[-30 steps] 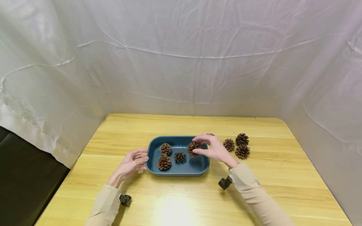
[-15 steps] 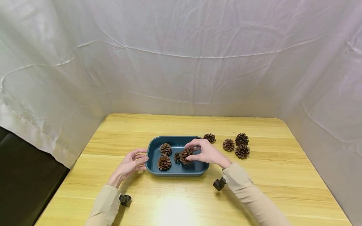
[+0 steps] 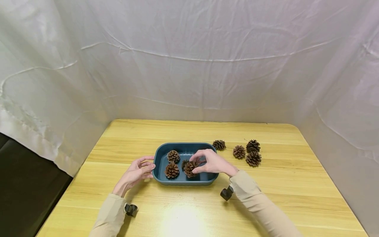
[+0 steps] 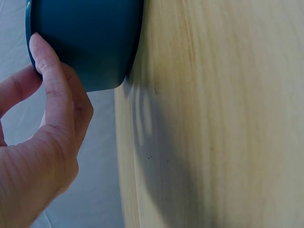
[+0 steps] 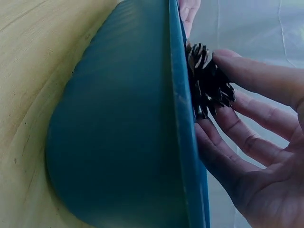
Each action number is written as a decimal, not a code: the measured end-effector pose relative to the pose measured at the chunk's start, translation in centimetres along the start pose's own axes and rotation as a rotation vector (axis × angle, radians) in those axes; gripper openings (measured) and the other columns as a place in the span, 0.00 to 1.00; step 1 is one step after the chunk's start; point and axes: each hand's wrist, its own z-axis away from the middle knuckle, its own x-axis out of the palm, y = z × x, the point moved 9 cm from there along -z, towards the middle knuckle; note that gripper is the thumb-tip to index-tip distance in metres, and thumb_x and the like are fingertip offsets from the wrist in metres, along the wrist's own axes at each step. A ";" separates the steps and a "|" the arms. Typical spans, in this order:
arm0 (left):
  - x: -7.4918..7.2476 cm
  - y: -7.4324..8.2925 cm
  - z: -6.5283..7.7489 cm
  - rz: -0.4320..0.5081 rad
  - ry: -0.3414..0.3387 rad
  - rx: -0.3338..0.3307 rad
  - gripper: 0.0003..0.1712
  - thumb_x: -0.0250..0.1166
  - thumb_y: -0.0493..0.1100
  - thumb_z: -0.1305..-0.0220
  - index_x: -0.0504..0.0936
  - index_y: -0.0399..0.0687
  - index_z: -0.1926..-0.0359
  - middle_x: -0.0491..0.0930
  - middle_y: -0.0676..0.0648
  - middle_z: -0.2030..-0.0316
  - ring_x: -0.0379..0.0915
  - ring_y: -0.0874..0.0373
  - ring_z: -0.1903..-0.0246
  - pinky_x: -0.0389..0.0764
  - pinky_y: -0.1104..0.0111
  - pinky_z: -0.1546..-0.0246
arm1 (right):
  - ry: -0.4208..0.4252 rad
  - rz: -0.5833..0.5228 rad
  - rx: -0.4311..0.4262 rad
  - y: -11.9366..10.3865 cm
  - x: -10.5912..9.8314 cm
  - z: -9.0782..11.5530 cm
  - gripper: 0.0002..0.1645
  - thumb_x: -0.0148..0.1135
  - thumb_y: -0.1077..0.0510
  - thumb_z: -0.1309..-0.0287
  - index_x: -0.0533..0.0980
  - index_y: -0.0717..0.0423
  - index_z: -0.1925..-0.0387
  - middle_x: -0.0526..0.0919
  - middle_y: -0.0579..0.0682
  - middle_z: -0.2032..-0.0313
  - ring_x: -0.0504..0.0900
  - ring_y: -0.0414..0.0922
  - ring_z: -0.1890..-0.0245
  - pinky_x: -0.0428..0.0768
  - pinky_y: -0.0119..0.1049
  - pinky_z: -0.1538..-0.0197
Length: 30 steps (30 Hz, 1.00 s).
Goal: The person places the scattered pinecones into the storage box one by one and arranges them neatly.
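A dark blue rectangular tray (image 3: 165,180) with rounded corners stands on the wooden table. At its left end my left hand (image 3: 135,170) grips the rim, thumb over the edge in the left wrist view. My right hand (image 3: 212,162) reaches over the tray's right side and holds a brown pine cone (image 3: 189,170) between thumb and fingers, low inside. Behind that cone, a smaller pine cone (image 3: 184,164) is partly covered. Two more cones sit toward the tray's left: an upper one (image 3: 173,156) and a lower one (image 3: 171,171). The right wrist view shows the held pine cone (image 5: 209,83) just past the rim.
Several pine cones lie outside the tray to the right: one by the back right corner (image 3: 219,144), a lone cone (image 3: 239,152), and a touching pair (image 3: 253,158). Pale cloth (image 3: 204,82) hangs behind the table (image 3: 281,197) and along both sides.
My right hand has carried its pine cone leftward and toward me within the tray, up to the small cone. The cone behind the tray's corner has come into sight. My left hand stays put.
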 end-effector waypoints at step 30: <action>-0.2 -0.3 -0.1 -0.001 0.000 -0.007 0.33 0.58 0.33 0.28 0.55 0.24 0.29 0.78 0.51 0.61 0.79 0.64 0.70 0.88 0.71 0.63 | -0.065 0.046 0.036 1.2 2.4 -1.7 0.21 0.74 0.58 0.43 0.82 0.56 0.48 0.83 0.54 0.49 0.84 0.50 0.54 0.85 0.31 0.53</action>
